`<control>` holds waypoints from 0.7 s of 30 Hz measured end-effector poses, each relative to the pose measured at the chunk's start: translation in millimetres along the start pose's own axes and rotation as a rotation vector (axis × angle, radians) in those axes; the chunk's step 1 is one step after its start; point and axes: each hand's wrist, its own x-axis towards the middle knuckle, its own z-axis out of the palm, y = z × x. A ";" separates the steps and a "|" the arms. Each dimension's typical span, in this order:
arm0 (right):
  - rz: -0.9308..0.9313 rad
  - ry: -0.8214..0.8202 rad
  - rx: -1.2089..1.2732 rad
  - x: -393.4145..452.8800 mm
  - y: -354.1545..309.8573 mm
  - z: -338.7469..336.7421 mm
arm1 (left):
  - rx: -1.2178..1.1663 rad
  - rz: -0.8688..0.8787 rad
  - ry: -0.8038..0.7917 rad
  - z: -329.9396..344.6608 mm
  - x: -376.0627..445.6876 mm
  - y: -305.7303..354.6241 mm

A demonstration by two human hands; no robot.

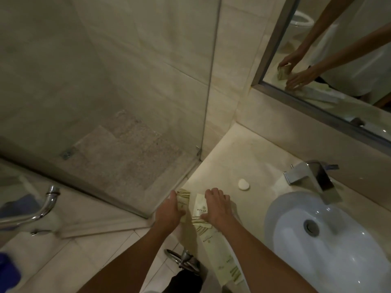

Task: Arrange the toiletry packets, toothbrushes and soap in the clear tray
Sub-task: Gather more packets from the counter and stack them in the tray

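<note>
Dim bathroom light falls on a pale stone counter [230, 153] wedged between a glass shower screen [118, 106] and a white basin [296, 212], with a chrome tap [311, 178] behind the basin and a mirror [338, 49] on the wall. Both hands work at the counter's near-left corner: the left hand [169, 212] grips a cream striped packet [183, 203] by its edges, while the right hand [216, 205] presses flat, fingers spread, on a second packet [200, 208]; the hands sit near each other but not touching. A long packet [220, 256] runs toward the counter's front edge, and a small white soap [243, 184] lies apart near the tap. No clear tray can be made out, so this looks like an early gathering or squaring-up step. Next, the packets need lining up and the soap fetching. Room is tight: the counter edge drops away just left of the left hand, and the basin rim crowds the right.
</note>
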 end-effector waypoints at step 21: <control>0.141 -0.091 0.545 -2.8 4.8 -7.9 | -0.091 -0.079 0.119 -35.4 -18.9 19.3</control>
